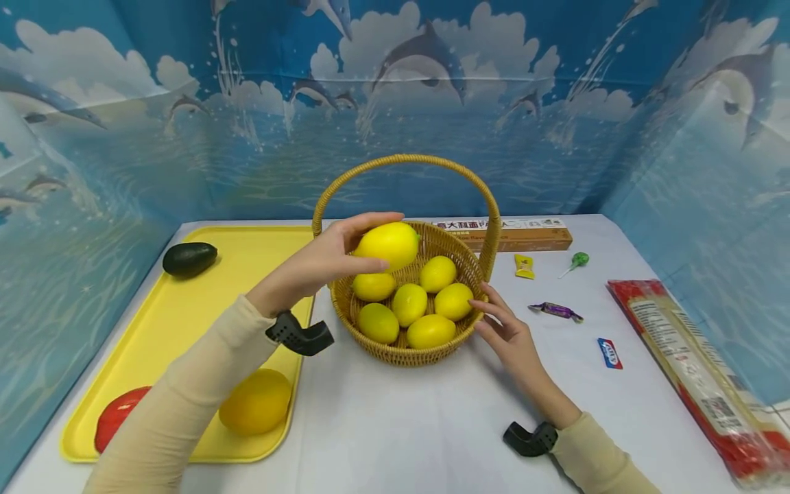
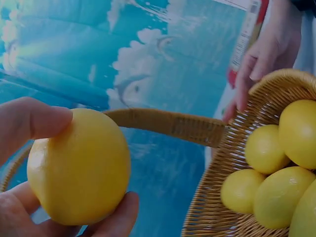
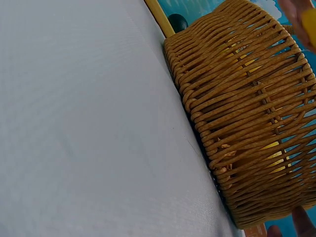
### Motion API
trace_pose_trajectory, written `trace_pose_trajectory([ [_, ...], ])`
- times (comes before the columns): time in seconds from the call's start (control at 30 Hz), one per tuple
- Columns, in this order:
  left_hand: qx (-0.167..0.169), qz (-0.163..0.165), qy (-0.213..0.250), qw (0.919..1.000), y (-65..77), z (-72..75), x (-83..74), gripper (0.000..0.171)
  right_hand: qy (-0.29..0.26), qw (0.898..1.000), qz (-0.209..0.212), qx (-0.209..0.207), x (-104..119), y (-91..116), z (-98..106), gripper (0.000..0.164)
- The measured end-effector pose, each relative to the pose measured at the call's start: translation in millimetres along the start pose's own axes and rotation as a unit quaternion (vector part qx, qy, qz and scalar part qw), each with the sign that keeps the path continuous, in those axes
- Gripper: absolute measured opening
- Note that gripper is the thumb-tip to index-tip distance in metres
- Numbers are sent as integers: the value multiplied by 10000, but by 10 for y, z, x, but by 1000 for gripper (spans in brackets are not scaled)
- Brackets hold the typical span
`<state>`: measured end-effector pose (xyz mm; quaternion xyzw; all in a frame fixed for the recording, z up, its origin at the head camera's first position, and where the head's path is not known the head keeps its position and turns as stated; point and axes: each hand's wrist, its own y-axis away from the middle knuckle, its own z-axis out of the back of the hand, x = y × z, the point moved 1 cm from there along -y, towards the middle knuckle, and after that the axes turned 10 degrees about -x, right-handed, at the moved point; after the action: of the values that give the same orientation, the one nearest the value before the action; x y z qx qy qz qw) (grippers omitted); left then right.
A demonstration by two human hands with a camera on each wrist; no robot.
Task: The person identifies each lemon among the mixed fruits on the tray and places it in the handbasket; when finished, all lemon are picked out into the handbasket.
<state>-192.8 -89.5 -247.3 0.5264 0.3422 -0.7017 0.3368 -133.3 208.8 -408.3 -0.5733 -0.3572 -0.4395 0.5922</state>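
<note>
My left hand [image 1: 330,257] grips a yellow lemon [image 1: 389,245] between thumb and fingers, above the left part of the wicker basket [image 1: 395,355]. In the left wrist view the held lemon [image 2: 81,168] shows large, with the thumb on one side and fingers below it. Several more lemons [image 1: 409,304] lie inside the basket, whose tall handle [image 1: 404,159] arches over them. On the basket's right side, my right hand [image 1: 509,336] touches the rim with its fingers loosely extended. The right wrist view shows the woven basket wall [image 3: 247,113] and fingertips [image 3: 302,222] at its edge.
Left of the basket, a yellow tray [image 1: 241,250] holds an avocado [image 1: 190,260], a partly hidden red item [image 1: 117,415] and an orange-yellow fruit [image 1: 256,403]. A pasta box [image 1: 524,239] lies behind; wrapped candies [image 1: 557,311], a lollipop [image 1: 579,259] and a long red-edged packet [image 1: 691,370] lie right.
</note>
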Motion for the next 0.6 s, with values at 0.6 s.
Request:
trace_pose_trajectory([
  [0.6, -981, 1115, -827, 9855, -750, -282, 821, 60, 32, 10000, -55, 18, 13, 15, -4, 31],
])
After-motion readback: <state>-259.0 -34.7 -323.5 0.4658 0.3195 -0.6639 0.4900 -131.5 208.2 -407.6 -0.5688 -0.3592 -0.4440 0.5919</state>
